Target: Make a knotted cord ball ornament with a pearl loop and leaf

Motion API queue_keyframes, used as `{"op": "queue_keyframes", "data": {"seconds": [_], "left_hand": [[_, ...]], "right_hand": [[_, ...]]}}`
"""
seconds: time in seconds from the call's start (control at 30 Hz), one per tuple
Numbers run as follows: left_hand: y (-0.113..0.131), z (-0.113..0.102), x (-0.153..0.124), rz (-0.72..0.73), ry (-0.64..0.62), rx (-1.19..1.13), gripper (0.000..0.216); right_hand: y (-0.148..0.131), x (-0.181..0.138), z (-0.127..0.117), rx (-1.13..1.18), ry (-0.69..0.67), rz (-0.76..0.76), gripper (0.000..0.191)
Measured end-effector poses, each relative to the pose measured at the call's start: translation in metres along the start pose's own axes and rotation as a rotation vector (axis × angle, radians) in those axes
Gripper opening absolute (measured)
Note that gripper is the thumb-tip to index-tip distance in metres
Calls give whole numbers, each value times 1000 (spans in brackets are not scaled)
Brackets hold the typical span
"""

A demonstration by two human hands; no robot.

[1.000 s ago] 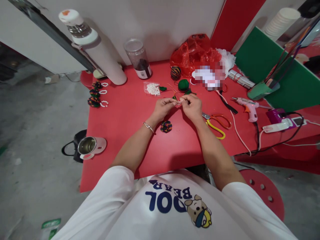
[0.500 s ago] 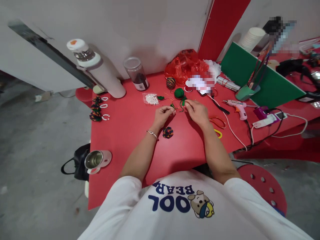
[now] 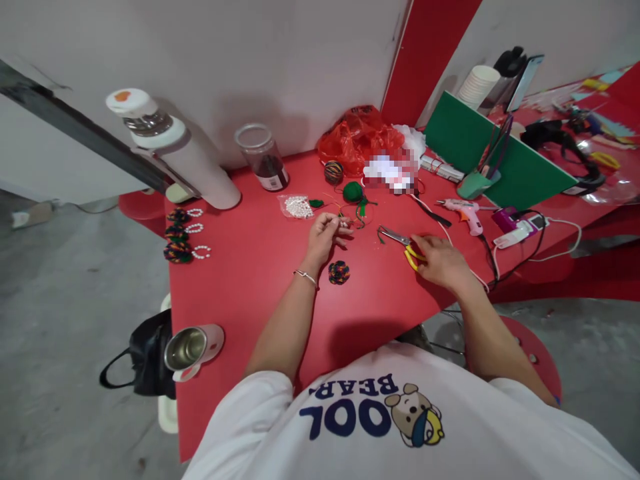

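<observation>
My left hand [image 3: 327,237] hovers over the table with thumb and forefinger pinched and the other fingers loosely extended; what the pinch holds is too small to make out. Just below it lies a dark multicoloured yarn flower [image 3: 339,273]. My right hand [image 3: 440,260] grips the yellow handles of a pair of scissors [image 3: 397,237], whose blades point left beside a scrap of green yarn. Beyond my left hand are a green yarn ball [image 3: 353,192] with loose strands, a small green yarn piece [image 3: 316,203] and a bag of white beads [image 3: 299,207].
Finished-looking yarn flowers with bead loops [image 3: 177,252] line the left edge. A flask [image 3: 200,163], a jar [image 3: 265,163] and a red plastic bag [image 3: 357,137] stand behind. A pink glue gun [image 3: 465,213] and power strip [image 3: 520,232] lie right. A mug [image 3: 193,350] sits front left.
My right hand has left the green yarn, moved right and towards me, and taken hold of the scissors. My left hand stays near the yarn, its outer fingers more extended. The view has shifted slightly.
</observation>
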State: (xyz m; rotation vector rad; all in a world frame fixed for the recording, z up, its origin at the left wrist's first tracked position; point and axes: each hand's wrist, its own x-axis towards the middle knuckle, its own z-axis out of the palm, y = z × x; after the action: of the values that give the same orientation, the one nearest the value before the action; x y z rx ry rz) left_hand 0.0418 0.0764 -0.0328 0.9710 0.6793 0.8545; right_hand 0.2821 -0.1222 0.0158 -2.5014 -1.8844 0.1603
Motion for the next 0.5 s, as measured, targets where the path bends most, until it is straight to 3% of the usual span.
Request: {"op": "queue_keyframes", "data": {"seconds": [0.33, 0.43, 0.5], "left_hand": [[0, 1, 2, -63, -20, -98, 56], [-1, 1, 3, -70, -33, -105, 58], [-2, 1, 3, -71, -42, -118, 58]], "right_hand": [[8, -13, 0, 148, 10, 207, 75], [-3, -14, -1, 478, 92, 231, 67], [-19, -14, -4, 802, 49, 258, 61]]}}
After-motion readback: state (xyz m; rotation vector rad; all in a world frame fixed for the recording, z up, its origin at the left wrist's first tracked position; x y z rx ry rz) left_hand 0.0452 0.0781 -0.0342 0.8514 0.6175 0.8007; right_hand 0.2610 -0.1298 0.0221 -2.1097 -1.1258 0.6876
